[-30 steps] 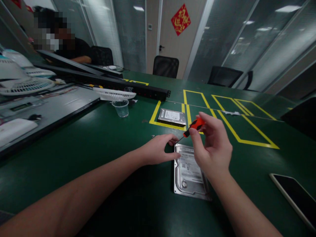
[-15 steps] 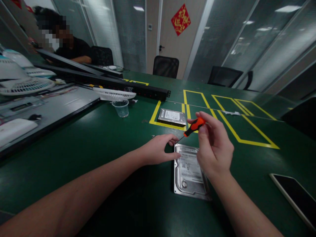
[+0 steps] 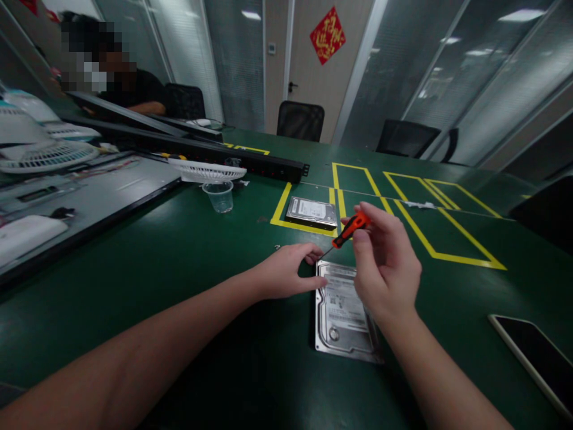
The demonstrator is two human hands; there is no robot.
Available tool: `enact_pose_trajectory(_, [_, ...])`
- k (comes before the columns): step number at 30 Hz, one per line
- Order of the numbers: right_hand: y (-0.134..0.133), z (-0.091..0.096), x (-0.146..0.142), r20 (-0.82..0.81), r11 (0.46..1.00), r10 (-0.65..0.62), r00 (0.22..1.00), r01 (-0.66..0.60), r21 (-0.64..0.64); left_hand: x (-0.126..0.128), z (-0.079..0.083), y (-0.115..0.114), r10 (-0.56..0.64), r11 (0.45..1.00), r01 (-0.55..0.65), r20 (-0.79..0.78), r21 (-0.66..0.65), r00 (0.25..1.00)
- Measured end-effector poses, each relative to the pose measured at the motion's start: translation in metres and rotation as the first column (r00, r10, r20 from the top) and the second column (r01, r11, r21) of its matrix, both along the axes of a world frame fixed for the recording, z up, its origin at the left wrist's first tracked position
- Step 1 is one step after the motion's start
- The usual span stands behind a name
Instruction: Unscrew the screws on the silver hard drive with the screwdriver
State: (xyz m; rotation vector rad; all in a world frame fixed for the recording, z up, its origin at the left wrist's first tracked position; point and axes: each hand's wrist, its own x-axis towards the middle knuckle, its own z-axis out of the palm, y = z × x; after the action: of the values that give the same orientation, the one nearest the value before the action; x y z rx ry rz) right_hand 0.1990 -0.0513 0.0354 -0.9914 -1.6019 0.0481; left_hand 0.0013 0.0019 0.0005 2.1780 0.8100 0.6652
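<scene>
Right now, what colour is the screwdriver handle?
The screwdriver handle is orange and black, clearest in the head view.

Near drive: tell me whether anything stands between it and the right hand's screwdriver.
Nothing visible does. The screwdriver in the right hand slants down to the far left corner of the near drive. The left hand has fingers close beside the tip; whether it touches is too small to tell.

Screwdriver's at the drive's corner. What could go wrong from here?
The screwdriver leans at a slant over a corner of the nearer hard drive; it might slip. The left hand sits close to the shaft and could get jabbed. A tiny piece lying near that hand might get knocked away.
</scene>
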Motion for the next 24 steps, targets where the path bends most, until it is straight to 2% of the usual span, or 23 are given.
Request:
enact_pose_trajectory(4, [-0.0008, -0.0007, -0.0008, -0.035, 0.999, 0.034, 0.999, -0.035, -0.026, -0.0007, 0.0001, 0.0004, -0.001, 1.000, 0.001, 0.005, 0.005, 1.000])
enact_pose_trajectory(9, [0.0015, -0.0012, -0.0008, -0.011, 0.999, -0.038, 0.999, 0.038, 0.034, -0.0010, 0.0006, 0.0000, -0.004, 1.000, 0.004, 0.001, -0.015, 1.000])
enact_pose_trajectory(14, [0.0022, -0.0013, 0.0000, -0.004, 0.998, -0.057, 0.998, 0.057, 0.028, -0.0003, 0.0006, -0.0006, -0.003, 1.000, 0.003, 0.001, -0.005, 1.000])
enact_pose_trajectory(21, [0.0003, -0.0011, 0.0010, 0.004, 1.000, 0.010, 1.000, -0.010, -0.019, -0.0004, -0.0018, 0.0007, -0.001, 1.000, 0.001, 0.010, -0.002, 1.000])
enact_pose_trajectory(24, [0.0009, -0.0004, 0.0009, 0.015, 1.000, -0.012, 1.000, 0.012, 0.011, -0.0003, -0.0013, 0.0008, -0.001, 1.000, 0.001, 0.010, 0.000, 1.000])
